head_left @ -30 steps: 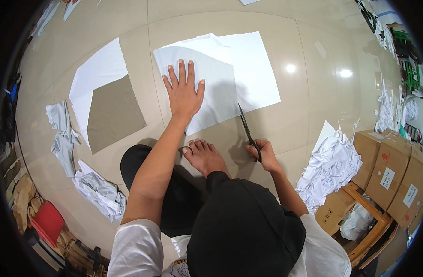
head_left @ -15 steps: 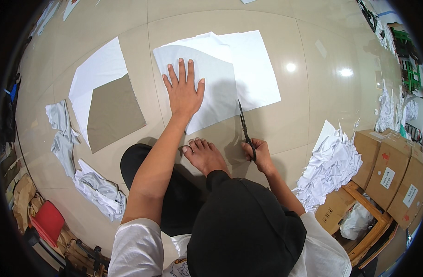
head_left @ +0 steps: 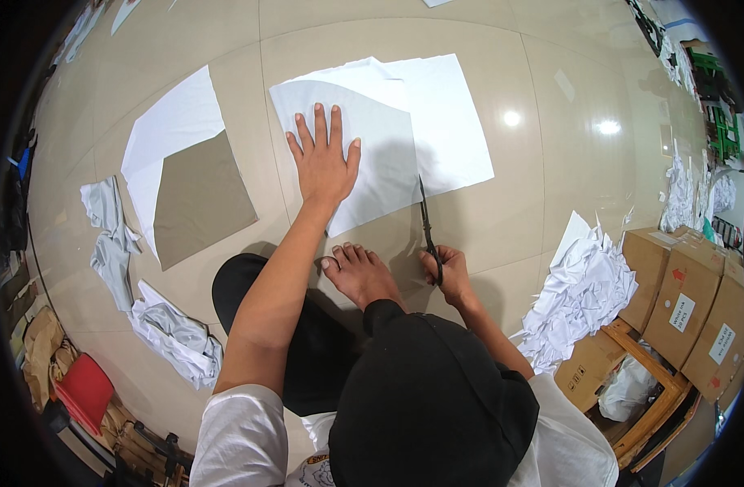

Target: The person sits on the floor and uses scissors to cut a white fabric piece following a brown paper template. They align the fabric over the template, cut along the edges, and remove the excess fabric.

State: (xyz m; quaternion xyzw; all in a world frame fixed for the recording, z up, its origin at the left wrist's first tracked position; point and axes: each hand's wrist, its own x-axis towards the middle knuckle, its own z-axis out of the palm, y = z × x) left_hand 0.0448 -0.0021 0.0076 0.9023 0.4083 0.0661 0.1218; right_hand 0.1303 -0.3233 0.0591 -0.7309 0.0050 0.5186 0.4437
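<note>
My left hand [head_left: 325, 169] lies flat, fingers spread, on a light grey cloth piece [head_left: 381, 158] with a curved far edge. Beneath it is a larger white cloth [head_left: 450, 109], showing along the far side and to the right. In my right hand [head_left: 453, 280] is a pair of black scissors [head_left: 427, 227], gripped by the handles. Their blades point away from me, and the tips reach the near edge of the white cloth, close beside the grey piece's right edge. The blades look nearly closed.
On the tiled floor to the left lie another white cloth [head_left: 170, 122] with a brown-grey piece [head_left: 203, 199] and crumpled grey scraps [head_left: 108, 235]. A heap of white scraps [head_left: 583, 284] and cardboard boxes [head_left: 664, 284] stand at the right. My bare foot [head_left: 362, 276] rests near the cloth.
My right hand has shifted slightly left with the scissors, and their handles now sit more directly below the blades. My left hand and the cloth stay in place.
</note>
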